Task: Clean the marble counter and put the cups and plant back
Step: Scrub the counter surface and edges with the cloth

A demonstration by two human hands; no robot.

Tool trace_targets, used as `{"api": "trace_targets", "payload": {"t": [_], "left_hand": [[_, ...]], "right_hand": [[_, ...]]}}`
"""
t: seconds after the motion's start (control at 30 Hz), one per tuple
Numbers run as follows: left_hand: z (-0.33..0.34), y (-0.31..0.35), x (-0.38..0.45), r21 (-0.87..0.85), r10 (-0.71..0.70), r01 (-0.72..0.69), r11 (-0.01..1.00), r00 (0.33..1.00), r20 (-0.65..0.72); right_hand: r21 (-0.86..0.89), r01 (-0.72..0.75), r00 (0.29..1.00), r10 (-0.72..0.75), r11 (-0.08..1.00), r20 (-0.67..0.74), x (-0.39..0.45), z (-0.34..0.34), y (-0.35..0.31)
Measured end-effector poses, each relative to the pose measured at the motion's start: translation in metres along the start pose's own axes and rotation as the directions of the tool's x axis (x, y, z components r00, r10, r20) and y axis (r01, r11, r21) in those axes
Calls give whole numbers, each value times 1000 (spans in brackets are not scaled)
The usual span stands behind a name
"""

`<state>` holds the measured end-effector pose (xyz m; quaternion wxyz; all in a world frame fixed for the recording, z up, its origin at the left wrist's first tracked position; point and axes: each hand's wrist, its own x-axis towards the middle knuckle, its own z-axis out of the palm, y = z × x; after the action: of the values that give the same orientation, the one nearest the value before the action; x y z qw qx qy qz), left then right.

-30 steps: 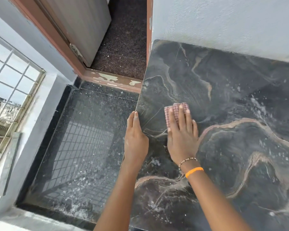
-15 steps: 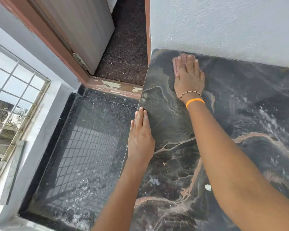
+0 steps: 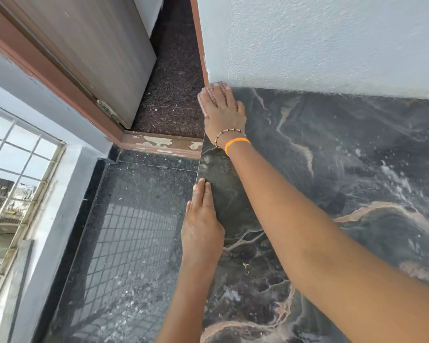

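A single head-worn view looks steeply down and forward from close above the dark marble bench (image 3: 332, 169), which fills the right half up to the white wall (image 3: 307, 40) at the far edge. The floor (image 3: 134, 243), a doorway (image 3: 174, 70) and a barred window (image 3: 15, 169) lie left.

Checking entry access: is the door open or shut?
Open: the door swings away from its frame, showing floor beyond.
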<state>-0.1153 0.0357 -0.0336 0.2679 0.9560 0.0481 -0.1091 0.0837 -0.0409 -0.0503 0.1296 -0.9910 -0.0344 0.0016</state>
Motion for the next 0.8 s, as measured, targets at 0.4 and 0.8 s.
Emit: {"api": "trace_targets", "payload": {"t": [0.4,0.8], "left_hand": [[13,34,-3,171,127,-168,971,965,229],[18,42,-5,254,103,-163,953,966,236]], "right_hand": [[7,-373,922,372,928,-112,-49,-35,153],[58,-653,747,654,755,-116,-105,-63,230]]}}
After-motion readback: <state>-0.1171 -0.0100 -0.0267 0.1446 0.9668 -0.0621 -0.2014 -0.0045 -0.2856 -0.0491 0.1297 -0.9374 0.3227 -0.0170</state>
